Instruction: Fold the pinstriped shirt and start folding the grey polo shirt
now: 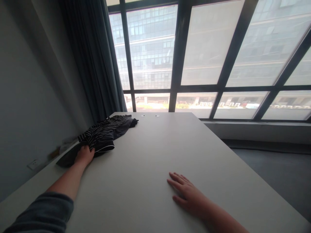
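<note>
One dark grey cloth sleeve (45,212), bunched up the left forearm, is closest to where the person sits or stands. Two bare hands are out over one long, smooth white table (136,187). On its left side, stretching toward the far end, lies one loose heap of black clothing with thin white stripes (104,131) and plain dark parts; from here I can't count the separate pieces. The left hand (85,156) is on its near end — whether it grips the fabric, I can't tell. Well apart from it, the right hand (182,189) is open and palm down, fingers spread. Two small white round fittings (143,116) sit near the far edge, before one dark blue-grey curtain (94,58) and black-framed windows (179,48).
</note>
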`<state>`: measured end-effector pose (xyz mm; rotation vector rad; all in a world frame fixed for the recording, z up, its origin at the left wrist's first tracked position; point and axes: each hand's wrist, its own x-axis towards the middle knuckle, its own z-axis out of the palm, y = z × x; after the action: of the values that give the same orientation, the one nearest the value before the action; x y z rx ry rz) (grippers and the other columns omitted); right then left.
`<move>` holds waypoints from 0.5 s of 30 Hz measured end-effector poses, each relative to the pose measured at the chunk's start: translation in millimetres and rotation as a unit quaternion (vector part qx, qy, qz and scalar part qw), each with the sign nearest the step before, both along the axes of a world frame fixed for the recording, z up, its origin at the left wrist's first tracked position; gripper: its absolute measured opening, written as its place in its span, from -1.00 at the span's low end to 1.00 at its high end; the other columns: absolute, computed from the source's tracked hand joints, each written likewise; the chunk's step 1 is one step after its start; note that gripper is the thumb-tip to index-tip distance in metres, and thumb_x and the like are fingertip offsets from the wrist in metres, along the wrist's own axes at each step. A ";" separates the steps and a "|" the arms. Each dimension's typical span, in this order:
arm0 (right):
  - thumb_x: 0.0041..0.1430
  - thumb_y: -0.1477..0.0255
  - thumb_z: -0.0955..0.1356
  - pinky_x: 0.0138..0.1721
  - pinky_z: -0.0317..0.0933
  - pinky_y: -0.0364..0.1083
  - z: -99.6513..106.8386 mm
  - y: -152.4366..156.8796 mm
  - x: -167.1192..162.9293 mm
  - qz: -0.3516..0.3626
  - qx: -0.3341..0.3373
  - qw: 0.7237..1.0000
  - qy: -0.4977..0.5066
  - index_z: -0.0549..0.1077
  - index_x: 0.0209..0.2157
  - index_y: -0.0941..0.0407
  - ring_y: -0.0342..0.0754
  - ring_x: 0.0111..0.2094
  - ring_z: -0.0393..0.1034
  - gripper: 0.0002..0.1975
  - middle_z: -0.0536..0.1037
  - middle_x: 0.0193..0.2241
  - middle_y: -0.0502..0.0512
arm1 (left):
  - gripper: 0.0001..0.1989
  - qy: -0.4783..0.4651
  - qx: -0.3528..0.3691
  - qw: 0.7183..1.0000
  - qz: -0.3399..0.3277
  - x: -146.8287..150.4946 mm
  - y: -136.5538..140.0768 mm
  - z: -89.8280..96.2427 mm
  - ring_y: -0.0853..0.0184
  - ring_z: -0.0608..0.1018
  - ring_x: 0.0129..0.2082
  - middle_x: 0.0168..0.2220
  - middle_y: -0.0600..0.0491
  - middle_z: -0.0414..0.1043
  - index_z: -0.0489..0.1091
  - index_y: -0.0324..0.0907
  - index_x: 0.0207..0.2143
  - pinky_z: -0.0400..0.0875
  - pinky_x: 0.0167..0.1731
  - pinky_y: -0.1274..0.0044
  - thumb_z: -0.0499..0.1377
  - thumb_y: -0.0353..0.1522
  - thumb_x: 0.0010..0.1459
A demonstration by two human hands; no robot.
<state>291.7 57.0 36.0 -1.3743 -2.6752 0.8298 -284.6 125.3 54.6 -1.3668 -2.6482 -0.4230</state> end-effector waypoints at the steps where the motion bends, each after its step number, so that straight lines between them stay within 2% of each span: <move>1: 0.29 0.25 0.35 0.53 -0.29 0.22 0.8 -0.3 -0.1 -0.001 -0.001 1.000 0.000 0.23 0.47 0.03 0.18 0.55 -0.22 -0.26 -0.06 0.53 0.10 | -0.44 0.012 0.008 1.000 -0.010 4.6 -5.6 -10.0 -0.15 0.55 0.08 0.15 -0.44 0.44 0.36 -0.48 0.21 0.44 0.01 0.22 -0.01 -0.23 0.37; 4: 0.28 0.25 0.35 0.53 -0.29 0.21 1.9 -1.0 -0.2 -0.003 -0.003 1.000 0.002 0.23 0.47 0.03 0.18 0.55 -0.22 -0.25 -0.06 0.53 0.10 | -0.44 0.045 0.057 0.997 -0.023 14.7 -19.0 -34.7 -0.13 0.52 0.15 0.23 -0.41 0.37 0.32 -0.44 0.26 0.42 0.08 0.22 -0.07 -0.24 0.41; 6: 0.28 0.25 0.35 0.53 -0.29 0.21 2.1 -1.2 -0.1 -0.004 -0.003 1.000 0.009 0.24 0.46 0.02 0.18 0.55 -0.21 -0.26 -0.05 0.52 0.10 | -0.44 0.051 0.089 0.994 -0.034 13.0 -22.4 -42.8 -0.10 0.52 0.15 0.21 -0.38 0.40 0.32 -0.44 0.26 0.42 0.11 0.23 -0.10 -0.22 0.43; 10: 0.28 0.25 0.35 0.53 -0.29 0.22 2.3 -0.6 -0.4 -0.007 -0.002 1.000 0.010 0.24 0.46 0.02 0.19 0.55 -0.21 -0.26 -0.05 0.52 0.10 | -0.44 0.052 0.118 0.991 -0.039 -0.2 -21.7 -43.6 -0.07 0.52 0.15 0.14 -0.37 0.47 0.38 -0.48 0.21 0.38 0.16 0.26 -0.12 -0.25 0.44; 15: 0.27 0.27 0.36 0.52 -0.27 0.24 -0.6 0.7 -0.3 -0.003 0.006 1.000 0.012 0.26 0.46 0.03 0.22 0.54 -0.19 -0.26 -0.03 0.52 0.13 | -0.51 0.045 0.130 0.990 -0.002 -1.0 -22.2 -38.3 -0.11 0.54 0.08 0.11 -0.34 0.52 0.45 -0.40 0.16 0.42 0.05 0.23 -0.04 -0.26 0.42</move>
<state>291.4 57.7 35.3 -1.3600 -2.6517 0.8220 -285.6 103.1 16.3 -1.2797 -2.4158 -0.6643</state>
